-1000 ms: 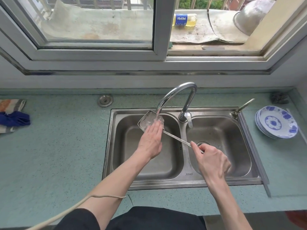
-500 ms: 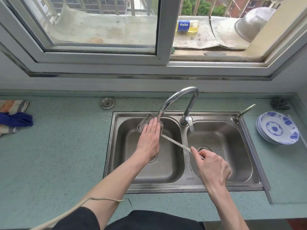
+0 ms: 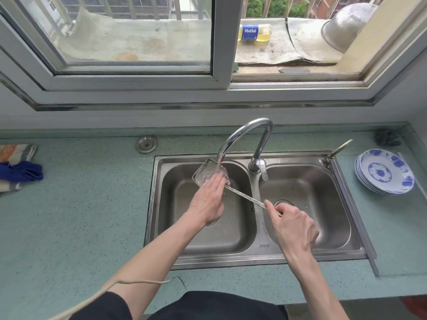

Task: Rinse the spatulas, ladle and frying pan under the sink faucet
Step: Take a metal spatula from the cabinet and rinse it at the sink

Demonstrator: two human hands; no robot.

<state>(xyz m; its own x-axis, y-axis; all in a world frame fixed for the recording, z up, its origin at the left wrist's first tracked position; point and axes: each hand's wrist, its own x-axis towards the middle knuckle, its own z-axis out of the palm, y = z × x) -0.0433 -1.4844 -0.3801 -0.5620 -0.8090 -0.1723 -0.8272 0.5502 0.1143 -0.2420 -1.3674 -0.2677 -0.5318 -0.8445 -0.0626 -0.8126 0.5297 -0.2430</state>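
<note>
Left hand (image 3: pixel 208 202) has its fingers (image 3: pixel 216 181) laid out flat, pressing on the spatula (image 3: pixel 209 173) blade right under the faucet (image 3: pixel 245 137), water running over it. Right hand (image 3: pixel 292 225) has its fingers curled, pinching the far end of the thin spatula handle, which crosses the divider of the sink (image 3: pixel 261 245). So the blade sits above the basin left of the faucet, the handle end over the basin to its right. On the table (image 3: pixel 92 204), well right of the faucet, a stack of blue-patterned plates (image 3: pixel 384 173); well left of it, a blue cloth (image 3: pixel 20 172).
</note>
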